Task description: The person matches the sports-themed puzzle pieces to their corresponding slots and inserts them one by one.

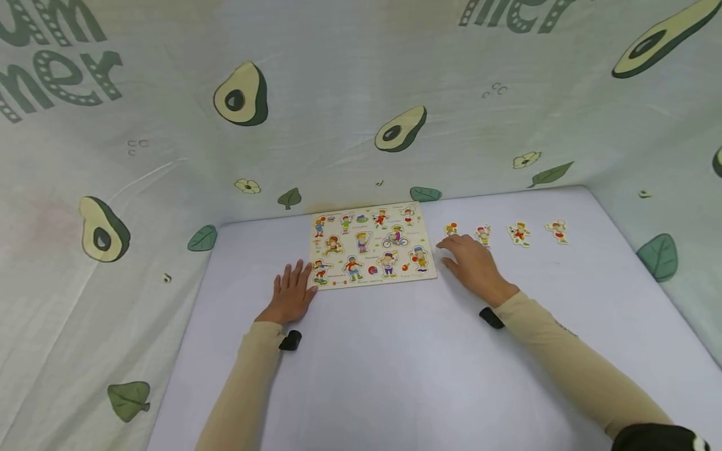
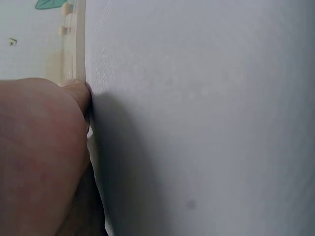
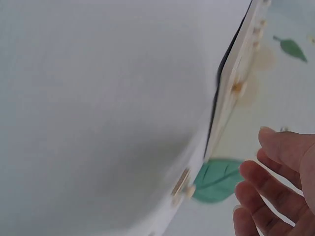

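Observation:
A wooden picture puzzle board [image 1: 374, 245] with small sports figures lies at the back of the table. My left hand [image 1: 289, 295] rests flat at its lower left corner, fingers spread, thumb touching the board's edge. To the right of the board hovers my right hand [image 1: 476, 266], its fingers loosely bent and nothing between them. Its fingertips are just in front of a loose figure piece [image 1: 451, 229], partly covering it. Another figure piece [image 1: 482, 235] lies right behind the knuckles. In the right wrist view, thumb and fingers [image 3: 273, 191] are apart.
Two more loose pieces, one with a red outfit [image 1: 519, 233] and one farther right [image 1: 557, 231], lie in the same row. Behind the white table [image 1: 383, 376] hangs a cloth [image 1: 316, 94] printed with avocados and leaves. Dark wrist cameras sit under both sleeves.

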{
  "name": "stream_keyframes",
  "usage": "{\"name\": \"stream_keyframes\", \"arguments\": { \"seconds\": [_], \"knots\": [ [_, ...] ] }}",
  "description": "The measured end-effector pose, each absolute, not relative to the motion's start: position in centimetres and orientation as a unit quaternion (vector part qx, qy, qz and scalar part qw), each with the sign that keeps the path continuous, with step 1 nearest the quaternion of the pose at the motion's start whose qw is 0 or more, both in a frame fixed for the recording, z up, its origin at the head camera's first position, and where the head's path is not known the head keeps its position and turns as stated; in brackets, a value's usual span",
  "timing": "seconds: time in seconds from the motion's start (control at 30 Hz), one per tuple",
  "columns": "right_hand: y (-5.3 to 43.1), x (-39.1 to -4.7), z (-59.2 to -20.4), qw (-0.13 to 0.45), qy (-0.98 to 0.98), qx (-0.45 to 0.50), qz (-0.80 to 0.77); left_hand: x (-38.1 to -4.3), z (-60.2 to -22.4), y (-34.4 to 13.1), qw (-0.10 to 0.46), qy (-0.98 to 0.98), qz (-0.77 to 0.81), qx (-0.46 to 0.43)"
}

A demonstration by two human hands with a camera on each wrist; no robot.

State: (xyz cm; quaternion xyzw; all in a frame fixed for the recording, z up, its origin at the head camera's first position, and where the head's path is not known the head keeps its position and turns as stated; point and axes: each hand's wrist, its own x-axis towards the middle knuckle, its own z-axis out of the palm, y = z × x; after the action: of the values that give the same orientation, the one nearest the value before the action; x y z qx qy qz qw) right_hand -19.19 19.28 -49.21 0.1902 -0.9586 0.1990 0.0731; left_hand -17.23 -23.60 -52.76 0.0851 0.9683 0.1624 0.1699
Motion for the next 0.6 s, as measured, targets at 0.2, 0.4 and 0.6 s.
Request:
{"name": "stream_keyframes", "arguments": {
  "seconds": [0.2, 0.4, 0.6],
  "knots": [
    [22.3, -20.6, -49.4, 0.083, -0.967, 0.155, 0.183, -17.3, -52.8, -24.0, 0.17, 0.967, 0.165, 0.09],
    [23.4, -22.1, -49.4, 0.069, -0.972, 0.146, 0.173, -17.6, -53.0, -24.3, 0.174, 0.967, 0.165, 0.09],
    [23.2, -23.3, -49.9, 0.037, -0.976, 0.144, 0.16, -17.7, -53.3, -24.3, 0.18, 0.966, 0.162, 0.089]
  ]
}}
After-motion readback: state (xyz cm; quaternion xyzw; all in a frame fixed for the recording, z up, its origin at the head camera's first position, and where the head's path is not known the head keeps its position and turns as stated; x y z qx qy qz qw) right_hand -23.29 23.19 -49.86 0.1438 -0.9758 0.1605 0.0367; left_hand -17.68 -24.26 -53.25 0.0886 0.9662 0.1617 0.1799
